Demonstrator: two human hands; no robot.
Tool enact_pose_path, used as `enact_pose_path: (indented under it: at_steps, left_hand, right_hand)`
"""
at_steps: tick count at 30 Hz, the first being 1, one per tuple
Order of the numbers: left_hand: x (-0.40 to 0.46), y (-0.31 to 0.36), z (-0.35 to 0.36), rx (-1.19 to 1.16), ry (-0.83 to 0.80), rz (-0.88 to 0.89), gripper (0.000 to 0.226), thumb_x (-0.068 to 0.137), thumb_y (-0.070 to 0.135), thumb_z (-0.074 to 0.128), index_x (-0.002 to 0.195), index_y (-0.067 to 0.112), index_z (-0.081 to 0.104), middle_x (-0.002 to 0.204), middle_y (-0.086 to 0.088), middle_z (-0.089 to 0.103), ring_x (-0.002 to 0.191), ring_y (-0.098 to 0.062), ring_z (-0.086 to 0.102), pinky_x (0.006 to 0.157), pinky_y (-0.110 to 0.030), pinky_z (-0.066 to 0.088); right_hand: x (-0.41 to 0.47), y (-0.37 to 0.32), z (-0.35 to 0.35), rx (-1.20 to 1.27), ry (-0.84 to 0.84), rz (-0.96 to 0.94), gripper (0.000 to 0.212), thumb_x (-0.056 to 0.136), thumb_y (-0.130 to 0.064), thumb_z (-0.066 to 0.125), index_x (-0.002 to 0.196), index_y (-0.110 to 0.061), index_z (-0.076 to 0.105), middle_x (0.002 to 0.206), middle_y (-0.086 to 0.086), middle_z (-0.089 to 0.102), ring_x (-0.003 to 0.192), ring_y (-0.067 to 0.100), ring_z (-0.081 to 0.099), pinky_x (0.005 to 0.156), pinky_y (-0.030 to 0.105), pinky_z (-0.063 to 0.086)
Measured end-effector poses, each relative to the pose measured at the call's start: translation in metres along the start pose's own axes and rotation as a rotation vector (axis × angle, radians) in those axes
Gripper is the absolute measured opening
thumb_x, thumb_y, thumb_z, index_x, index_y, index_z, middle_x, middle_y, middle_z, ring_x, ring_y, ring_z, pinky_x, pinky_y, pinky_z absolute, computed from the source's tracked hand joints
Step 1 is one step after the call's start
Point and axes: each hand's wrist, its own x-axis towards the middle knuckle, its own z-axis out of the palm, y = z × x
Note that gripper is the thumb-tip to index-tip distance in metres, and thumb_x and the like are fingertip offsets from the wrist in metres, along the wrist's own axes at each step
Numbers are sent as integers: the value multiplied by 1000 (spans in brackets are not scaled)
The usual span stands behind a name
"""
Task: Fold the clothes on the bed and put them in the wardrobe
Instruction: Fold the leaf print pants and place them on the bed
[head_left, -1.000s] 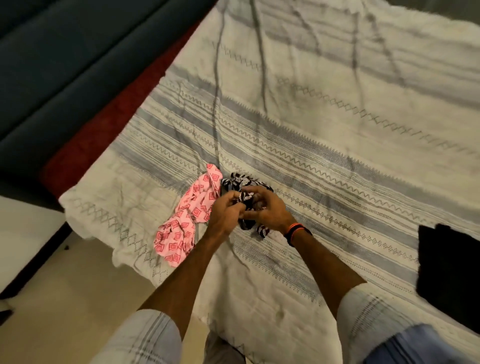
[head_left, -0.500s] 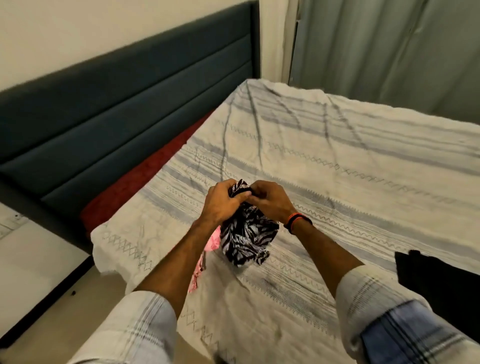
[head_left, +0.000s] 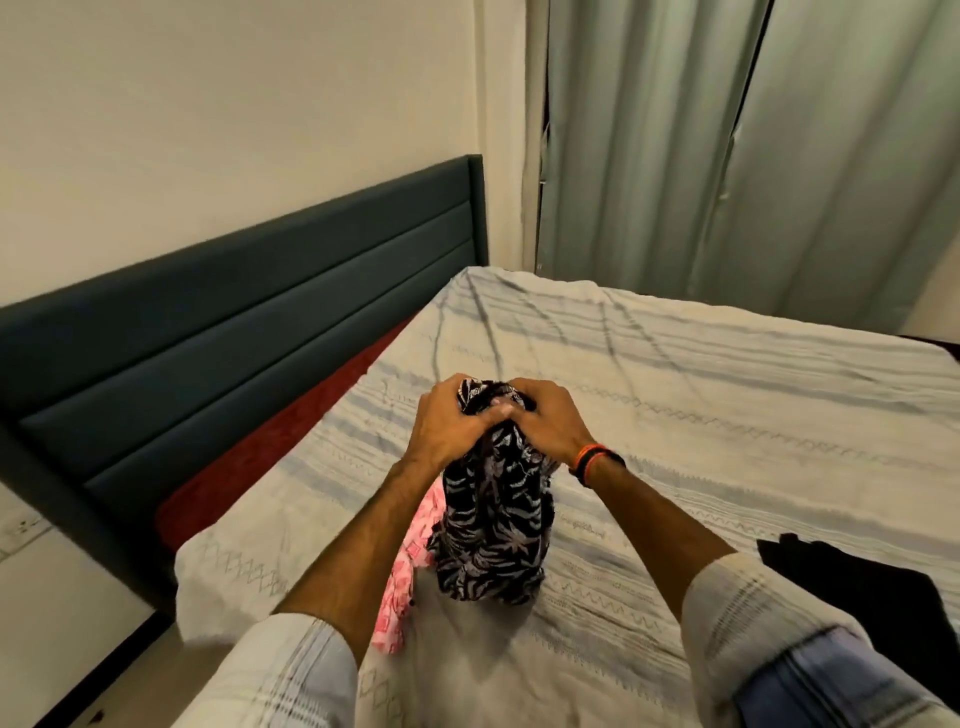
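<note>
Bed (head_left: 701, 395): covered with a striped pale sheet, headboard (head_left: 234, 322) at the left, curtains (head_left: 753, 156) behind.
Black garment (head_left: 857, 597): lies on the sheet at the right, well apart from the hands.
Patterned black cloth (head_left: 493, 535): hangs straight down from both hands, long axis vertical, lower end near the sheet.
Pink cloth (head_left: 405, 571): on the bed edge, just beside and partly behind the hanging cloth.
Left hand (head_left: 447, 426): fingers curled, gripping the top of the patterned cloth.
Right hand (head_left: 550, 421): gripping the same top edge, touching the left hand.
Next move: probably spreading the top edge; the pink cloth below could get in the way.
</note>
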Motion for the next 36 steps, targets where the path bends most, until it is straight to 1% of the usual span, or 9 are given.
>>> enact_pose_path:
  at_steps: [3,6,8,11,15,19,24,33,36]
  left_hand:
    - [-11,11,-2,-51,46,-4,33,80,39,78,102,14,73,90,6,74,84,-7,68,65,-7,49]
    - [-18,25,-3,-59,89,28,24,84,36,74,99,17,74,88,6,74,84,-9,69,77,-28,57]
    - [-25,42,-2,-59,130,51,20,86,35,73,95,18,73,86,7,73,84,-11,68,79,-33,57]
    - [-27,61,-3,-71,191,43,19,88,35,71,94,18,71,90,7,72,88,-12,65,82,-32,54]
    - [-29,80,-4,-111,228,16,20,89,31,70,100,14,72,95,4,72,87,-9,63,81,-23,48]
    - [-29,105,2,-135,277,4,20,89,32,70,97,14,72,93,5,71,89,-11,63,78,-21,44]
    - [-30,144,26,-158,331,-1,16,89,32,69,90,16,71,88,4,70,86,-13,63,76,-23,44]
    - [-38,192,49,-199,495,-83,15,88,35,68,78,24,68,81,9,68,87,-15,65,84,-32,53]
    - [-44,203,50,-205,519,-107,14,88,37,69,77,28,68,78,14,66,87,-15,65,86,-33,53]
  right_hand:
    - [-11,-15,-12,-53,-3,-1,30,92,-38,62,80,-11,66,72,7,68,69,23,61,67,39,48]
    - [-25,-24,-26,-29,15,2,37,89,-42,67,72,-10,62,61,3,59,57,14,48,58,33,39]
    - [-37,-29,-41,-27,15,-10,33,85,-49,70,74,-18,67,65,-5,65,61,10,56,61,31,44]
    - [-48,-22,-63,-28,-18,17,27,80,-52,74,62,-34,64,56,-17,60,53,3,53,56,25,41]
    - [-56,-9,-89,-27,-6,19,53,77,-58,74,57,-19,44,53,-7,35,51,12,31,57,30,25]
    - [-58,-6,-122,-69,0,30,44,76,-51,78,60,-14,59,53,-12,49,50,5,41,55,26,32]
    - [-63,5,-184,-161,-6,22,34,76,-46,80,85,-13,75,75,1,72,71,21,64,68,32,49]
    - [-70,36,-303,-259,-35,4,19,75,-43,82,79,-27,72,71,-10,69,67,11,62,69,27,45]
    - [-70,40,-326,-147,55,7,32,69,-40,86,90,-17,77,81,-3,72,77,18,65,76,32,52]
